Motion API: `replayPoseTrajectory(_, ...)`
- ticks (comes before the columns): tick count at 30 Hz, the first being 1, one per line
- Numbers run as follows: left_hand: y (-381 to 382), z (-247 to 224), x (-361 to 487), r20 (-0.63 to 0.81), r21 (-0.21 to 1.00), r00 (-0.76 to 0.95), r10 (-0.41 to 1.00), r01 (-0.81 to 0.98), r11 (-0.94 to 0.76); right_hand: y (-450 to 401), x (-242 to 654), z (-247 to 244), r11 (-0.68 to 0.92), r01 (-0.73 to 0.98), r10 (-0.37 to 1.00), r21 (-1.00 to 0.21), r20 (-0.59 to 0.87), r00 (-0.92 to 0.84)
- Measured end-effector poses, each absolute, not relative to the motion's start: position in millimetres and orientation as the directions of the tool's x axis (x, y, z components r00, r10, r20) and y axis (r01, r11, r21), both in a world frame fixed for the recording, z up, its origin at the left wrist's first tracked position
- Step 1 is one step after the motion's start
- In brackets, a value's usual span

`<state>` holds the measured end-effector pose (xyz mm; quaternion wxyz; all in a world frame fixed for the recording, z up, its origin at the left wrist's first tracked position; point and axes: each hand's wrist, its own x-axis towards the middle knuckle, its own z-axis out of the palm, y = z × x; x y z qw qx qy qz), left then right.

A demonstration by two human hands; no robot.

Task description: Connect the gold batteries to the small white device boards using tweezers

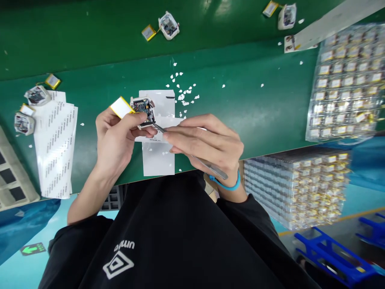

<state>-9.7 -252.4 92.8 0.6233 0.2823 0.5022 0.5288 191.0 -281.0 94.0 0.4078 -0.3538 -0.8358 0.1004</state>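
Observation:
My left hand [120, 134] grips a small white watch case [143, 105] whose circuit board faces up. A yellow-edged battery [120, 107] sticks out beside its thumb, attached to the case. In my right hand [210, 140] is a pair of metal tweezers [207, 162], held like a pen, with the tips at the lower right edge of the case. Exactly what the tips touch is too small to make out. Under the case lie white sheets [159, 158], one with a small dark strip [170, 97] on it.
Small white stickers [186, 94] are scattered on the green bench [240, 108]. Printed label sheets [55, 148] lie at left near two opened cases [37, 95]. More cases [169, 26] sit on the far strip. A tray of batteries [345, 84] and stacked trays [296, 188] are at right.

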Motion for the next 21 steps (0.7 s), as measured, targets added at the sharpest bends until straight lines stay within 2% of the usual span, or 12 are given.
replayPoseTrajectory(14, -256, 96, -11, -0.298, 0.884, 0.040, 0.954, -0.365, 0.291, -274, 203, 119, 0.671, 0.423, 0.731, -0.608, 0.448, -0.515)
replayPoseTrajectory(17, -258, 96, -11, -0.278, 0.896, 0.046, 0.959, -0.348, 0.277, -274, 203, 120, 0.638, 0.411, 0.757, -0.651, 0.434, -0.488)
replayPoseTrajectory(21, -261, 97, -10, -0.250, 0.908, 0.017, 0.968, -0.343, 0.240, -274, 201, 120, 0.632, 0.428, 0.765, -0.646, 0.430, -0.479)
